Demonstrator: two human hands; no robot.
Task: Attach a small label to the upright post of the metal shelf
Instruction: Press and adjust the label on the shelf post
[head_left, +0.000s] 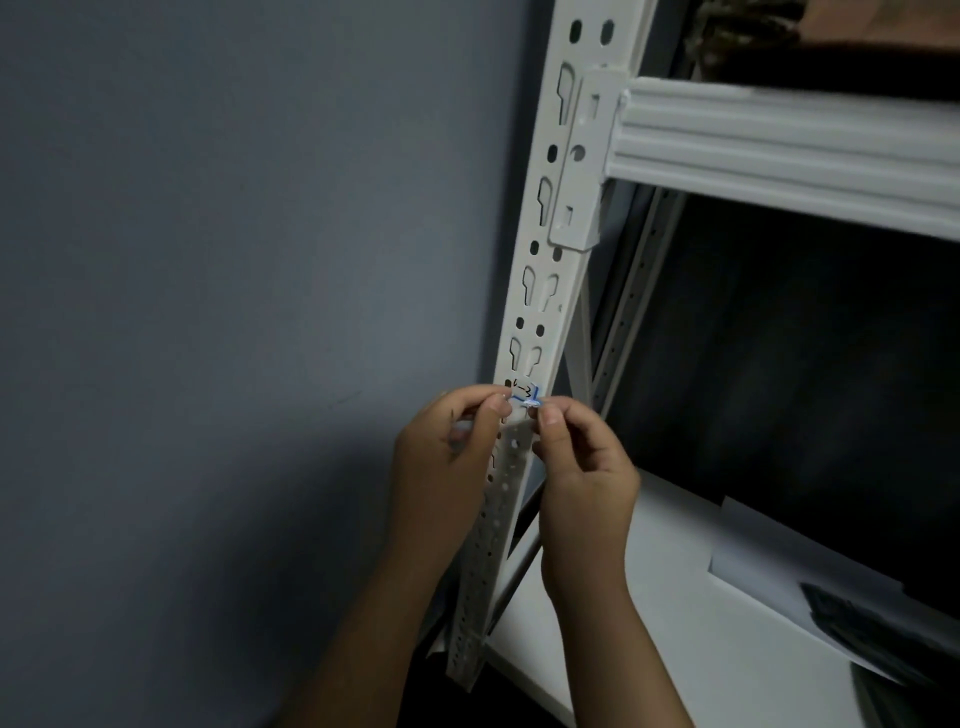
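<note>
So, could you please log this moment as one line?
label on post | left hand pinches label | right hand pinches label

White metal shelf (649, 623) — pale sheet (769, 571) lying flat; dark object (857, 618) atop.

Both forearms bare, no sleeves or jewellery visible.

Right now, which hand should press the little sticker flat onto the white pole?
Probably the left hand. Its fingertips already sit at the label on the post face, so a thumb could press it flat. The right hand pinches the blue curled corner off the post's edge, busy holding.
</note>
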